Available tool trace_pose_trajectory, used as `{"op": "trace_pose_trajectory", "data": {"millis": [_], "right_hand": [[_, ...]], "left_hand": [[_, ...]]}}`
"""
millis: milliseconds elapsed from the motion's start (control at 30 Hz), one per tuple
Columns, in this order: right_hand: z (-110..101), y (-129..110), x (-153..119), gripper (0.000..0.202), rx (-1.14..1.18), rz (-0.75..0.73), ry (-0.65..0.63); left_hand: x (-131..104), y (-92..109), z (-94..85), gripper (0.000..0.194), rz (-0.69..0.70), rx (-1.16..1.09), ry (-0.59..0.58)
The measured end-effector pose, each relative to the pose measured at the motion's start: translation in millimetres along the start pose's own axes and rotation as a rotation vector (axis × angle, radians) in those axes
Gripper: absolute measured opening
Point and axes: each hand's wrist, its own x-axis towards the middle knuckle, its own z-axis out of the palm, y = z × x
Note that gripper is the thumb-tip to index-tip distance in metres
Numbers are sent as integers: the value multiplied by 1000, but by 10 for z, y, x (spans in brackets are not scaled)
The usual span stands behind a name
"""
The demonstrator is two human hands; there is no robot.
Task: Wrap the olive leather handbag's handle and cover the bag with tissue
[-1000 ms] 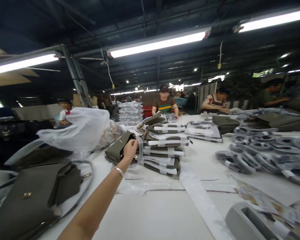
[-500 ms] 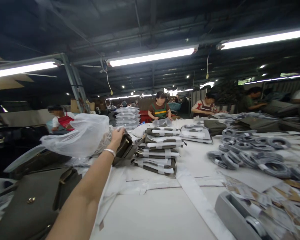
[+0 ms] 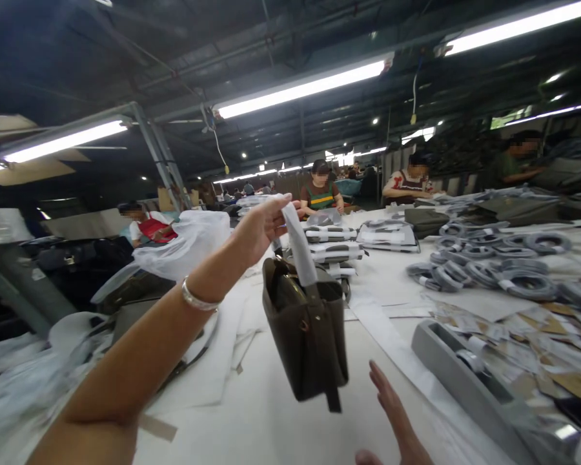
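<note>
From my left hand hangs a dark olive handbag, held up over the white table by its handle, which is wrapped in white paper. The bag's top gapes, and small gold-coloured metal fittings show on its side. A short dark strap end dangles below the bag. My right hand is low at the front, to the right of the bag and apart from it; its fingers are spread and hold nothing. Part of this hand lies outside the view.
Paper-wrapped bags are stacked behind. Wrapped grey coils and paper scraps lie to the right, beside a grey tape dispenser. Thin plastic wrapping sits at the left. Co-workers work across the table.
My left hand has brought the handbag from the pile at the left towards me and up, now hanging by its handle. My right hand has come into view.
</note>
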Motion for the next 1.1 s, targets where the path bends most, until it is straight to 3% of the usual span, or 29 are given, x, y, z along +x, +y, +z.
{"op": "trace_pose_trajectory", "data": {"millis": [67, 167, 233, 300, 433, 533, 600, 667, 733, 800, 867, 967, 1100], "right_hand": [[-135, -12, 18, 104, 10, -13, 28], [-423, -62, -26, 112, -12, 144, 56], [-598, -110, -58, 105, -16, 271, 58], [-718, -155, -50, 96, 25, 355, 57], [-826, -146, 45, 87, 160, 486, -39], [-905, -72, 31, 78, 26, 387, 15], [-982, -58, -39, 63, -153, 206, -4], [-1052, -85, -110, 54, -303, -12, -147], [-1086, -125, -139, 58, -431, -221, -313], [-1072, -148, -109, 68, -551, -354, -450], [-1022, -150, -30, 78, -628, -413, -562], [-929, -154, 129, 88, -659, -466, -705], [-813, -141, 308, 92, -661, -543, -828]], "left_hand": [[-482, 89, 313, 20, -90, -1, -129], [-1101, 216, 702, 11, -133, 72, -373], [-1298, 222, 870, 11, -148, 108, -477], [-1273, 97, 925, 19, -178, 140, -527], [-875, -500, 685, 45, -295, 345, -500], [-806, -920, 403, 54, -383, 601, -454], [-1021, -1080, 271, 48, -357, 673, -449], [-1412, -1183, 197, 43, -329, 734, -449], [-1881, -1297, 160, 45, -231, 879, -506], [-2318, -1457, 131, 59, -136, 1084, -564], [-2648, -1648, 95, 84, -58, 1293, -564], [-2884, -1884, 34, 108, 45, 1491, -543], [-2870, -2039, -42, 100, 120, 1554, -501]]}}
